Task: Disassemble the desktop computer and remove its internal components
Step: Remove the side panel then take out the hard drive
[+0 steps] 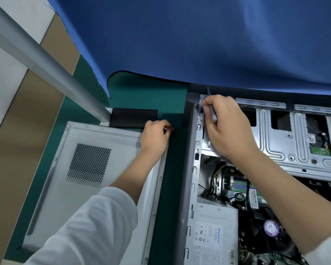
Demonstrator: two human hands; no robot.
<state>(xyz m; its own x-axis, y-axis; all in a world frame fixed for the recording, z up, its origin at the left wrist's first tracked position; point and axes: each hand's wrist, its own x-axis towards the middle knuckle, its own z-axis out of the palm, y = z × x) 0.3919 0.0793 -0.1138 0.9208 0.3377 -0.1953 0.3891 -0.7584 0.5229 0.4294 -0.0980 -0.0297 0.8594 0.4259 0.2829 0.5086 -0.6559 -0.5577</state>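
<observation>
- The desktop computer (237, 188) is laid on its side on the green mat (172, 169), open face up, so that its interior can be reached from above.
- Its removed side panel (88, 169) is set flat on the mat just to the left, apart from the case, presumably to keep it out of the working area.
- A slim grey screwdriver (211, 106) is gripped by the right hand (227, 127), with the fingers curled round its shaft near the upper left corner of the case frame (198, 131); a screw or clip on that edge is probably being dealt with, though the tip is hidden by the fingers.
- The left hand (156, 134) is held over the far corner of the side panel with its fingertips pinched together; a small dark item, possibly a screw, seems to be held, but this cannot be told for certain.
- A black block (134, 117) lies on the mat just beyond the left hand, perhaps serving as a parts holder.
- Inside the case, the power supply (214, 234) sits at the near left, the metal drive cage (294, 138) spans the far right, and the memory sticks (243, 186) and cables (214, 180) lie between; all of these are not yet removed.
- The drive cage overhangs the board, so access to what lies below it is judged to be blocked until it is freed.
- A blue cloth (199, 39) hangs behind the bench, and a grey post (46, 60) slants across the left.
</observation>
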